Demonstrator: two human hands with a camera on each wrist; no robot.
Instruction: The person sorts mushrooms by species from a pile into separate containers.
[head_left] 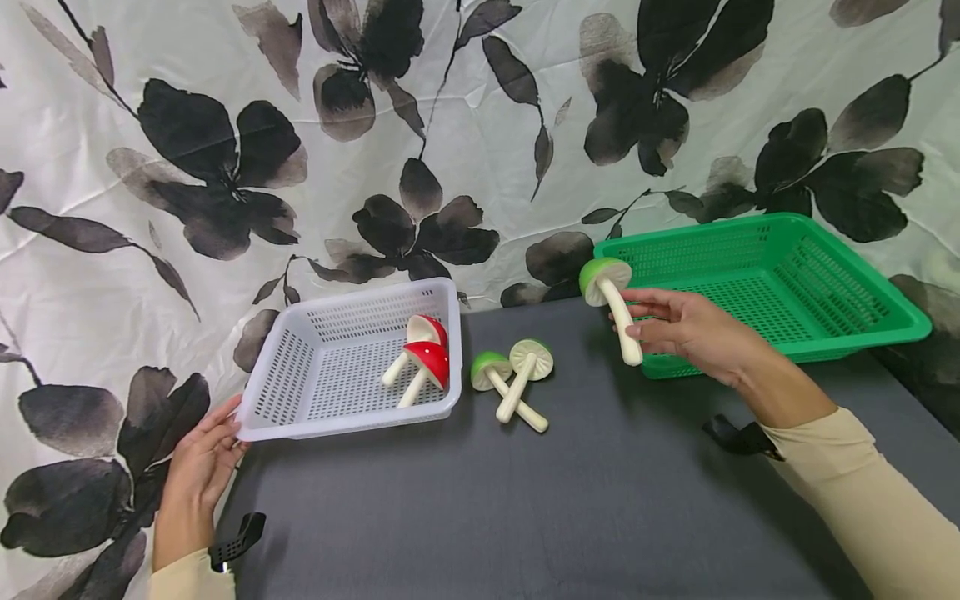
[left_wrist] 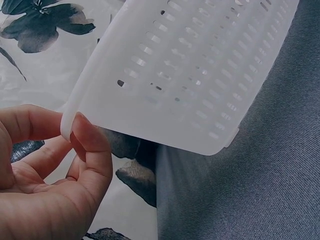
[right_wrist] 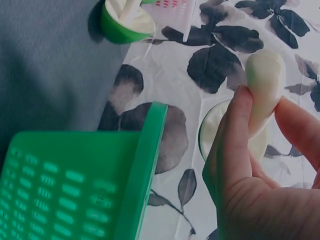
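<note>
A mushroom with a round green cap and a smooth cream stem (head_left: 616, 307) is up in the air, right of the middle of the frame. The right hand (head_left: 690, 333) pinches it by the stem, with the thumb on one side and fingers on the other. Its cap is at the top and tips a bit to the left.

Just behind this hand, at the right, is a long green plastic basket with little holes (head_left: 757, 300). Near the middle, two more green mushrooms lie on the dark gray cloth-topped table (head_left: 450, 517). The stem of the right one (head_left: 528, 367) crosses over the stem of the left one (head_left: 489, 368).

Left of them sits a white plastic basket with little holes (head_left: 341, 427). Two red mushrooms with white dots (head_left: 429, 364) are inside, by its right wall. At the lower left, the left hand (head_left: 202, 457) pinches this basket's corner rim between thumb and finger.

Both arms wear cream sleeves (head_left: 847, 492). A white cloth with big black and gray flowers (head_left: 487, 150) hangs behind everything.
</note>
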